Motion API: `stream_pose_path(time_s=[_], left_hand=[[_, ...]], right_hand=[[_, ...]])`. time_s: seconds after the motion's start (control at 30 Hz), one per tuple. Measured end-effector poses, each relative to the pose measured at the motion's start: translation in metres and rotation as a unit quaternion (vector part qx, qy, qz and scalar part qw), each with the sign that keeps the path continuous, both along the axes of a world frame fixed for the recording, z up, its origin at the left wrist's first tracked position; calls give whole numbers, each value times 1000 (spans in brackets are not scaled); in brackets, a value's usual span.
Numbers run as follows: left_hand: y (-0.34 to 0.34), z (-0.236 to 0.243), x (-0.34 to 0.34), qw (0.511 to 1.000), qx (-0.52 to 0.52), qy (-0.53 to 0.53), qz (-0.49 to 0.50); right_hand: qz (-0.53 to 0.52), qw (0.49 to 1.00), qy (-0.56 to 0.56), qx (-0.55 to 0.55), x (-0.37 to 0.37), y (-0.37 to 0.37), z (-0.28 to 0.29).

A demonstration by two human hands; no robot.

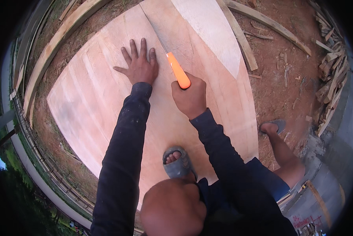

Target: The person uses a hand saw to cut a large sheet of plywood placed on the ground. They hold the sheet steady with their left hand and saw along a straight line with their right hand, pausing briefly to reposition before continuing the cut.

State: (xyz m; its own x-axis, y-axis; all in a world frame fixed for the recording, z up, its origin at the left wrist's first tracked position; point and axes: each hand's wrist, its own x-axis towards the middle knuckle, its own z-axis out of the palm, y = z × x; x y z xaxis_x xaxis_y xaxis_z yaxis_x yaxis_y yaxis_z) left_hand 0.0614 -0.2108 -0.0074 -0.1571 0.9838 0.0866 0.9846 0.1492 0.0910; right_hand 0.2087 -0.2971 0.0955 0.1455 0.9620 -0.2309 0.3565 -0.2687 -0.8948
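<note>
A large sheet of pale plywood (105, 114) lies in front of me. My left hand (140, 65) rests flat on it with fingers spread, just left of a dark slit that runs to the far edge. The orange handle (179, 72) of a handsaw is wrapped in the fingers of my right hand (190, 95). Its thin, narrow blade points away from me along the slit, and I cannot make out how much of it is below the sheet. My sandalled foot (177, 163) presses on the plywood nearer to me.
Wooden beams (58, 43) lie under and beyond the sheet at the left, with another timber (270, 23) at the far right. Scrap wood (333, 78) is piled on the reddish soil at the right. My other foot (271, 126) stands on that soil.
</note>
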Motion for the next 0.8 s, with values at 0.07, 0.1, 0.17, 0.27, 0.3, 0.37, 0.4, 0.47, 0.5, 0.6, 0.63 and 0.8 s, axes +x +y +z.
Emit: stream_pose_path(time_s=[0.07, 0.1, 0.17, 0.27, 0.3, 0.37, 0.4, 0.47, 0.5, 0.6, 0.63, 0.8], left_hand=[[-7, -2, -1, 1000, -4, 5, -1], [-5, 0, 0, 1000, -12, 11, 4], [-8, 2, 3, 999, -32, 21, 10], [-8, 2, 3, 1000, -20, 5, 6], [-9, 1, 2, 1000, -17, 2, 2], [-8, -2, 0, 1000, -11, -7, -1], [-4, 0, 5, 1000, -4, -7, -6], [-1, 2, 16, 1000, 2, -8, -22], [-4, 1, 14, 1000, 0, -8, -19], [1, 1, 5, 1000, 3, -9, -10], [-1, 2, 0, 1000, -2, -4, -4], [-5, -3, -1, 1000, -10, 11, 8]], right_hand=[[-27, 998, 22, 47, 23, -97, 20], [-13, 999, -6, 42, 37, -143, 33], [21, 997, -58, 52, 51, -179, 61], [8, 999, -30, 29, 49, -163, 64], [-15, 999, 5, 28, 36, -120, 45], [-21, 999, 23, 27, 11, -19, 9], [-26, 999, 10, 37, 1, 31, -3], [-16, 999, -42, -24, -6, 94, 2], [-34, 999, -36, 4, -11, 96, -2], [-26, 999, -6, 23, -7, 40, 3], [-10, 1000, -3, 9, -1, -1, 6], [42, 994, -88, 47, 53, -186, 64]])
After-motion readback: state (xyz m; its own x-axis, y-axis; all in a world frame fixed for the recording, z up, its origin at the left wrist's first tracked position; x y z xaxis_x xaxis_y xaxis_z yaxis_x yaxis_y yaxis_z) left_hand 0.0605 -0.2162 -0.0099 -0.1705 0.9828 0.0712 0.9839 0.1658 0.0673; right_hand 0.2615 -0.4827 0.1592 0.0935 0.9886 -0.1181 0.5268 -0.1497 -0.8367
